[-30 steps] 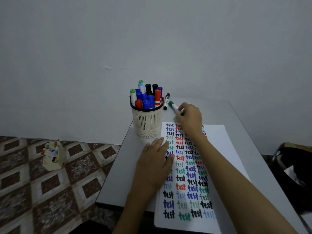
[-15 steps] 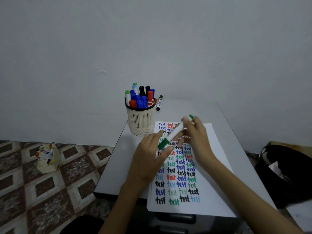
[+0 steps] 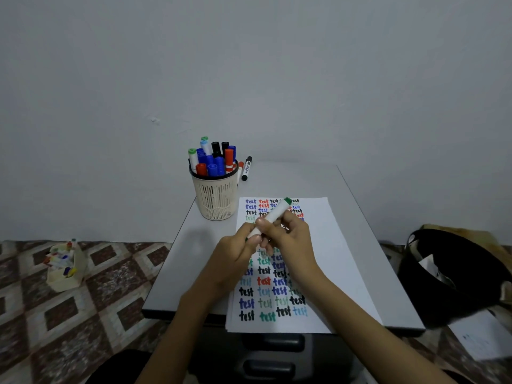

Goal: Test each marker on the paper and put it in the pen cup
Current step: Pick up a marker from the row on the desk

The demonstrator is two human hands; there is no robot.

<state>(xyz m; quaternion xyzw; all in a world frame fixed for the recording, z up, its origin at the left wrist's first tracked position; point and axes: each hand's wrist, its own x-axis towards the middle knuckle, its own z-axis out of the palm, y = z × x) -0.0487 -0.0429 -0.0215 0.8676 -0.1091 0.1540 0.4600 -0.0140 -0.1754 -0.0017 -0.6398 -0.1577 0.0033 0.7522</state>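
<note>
The pen cup was found at the far left corner of the counter, crowded with capped markers. The left hand was seen pinching the lower end of the green marker, presumably its cap. The right hand was curled round the barrel. The marker was held tilted above the paper, clear of it. It was judged that the cap should be drawn straight off along the barrel, and an unwritten patch chosen.
</note>
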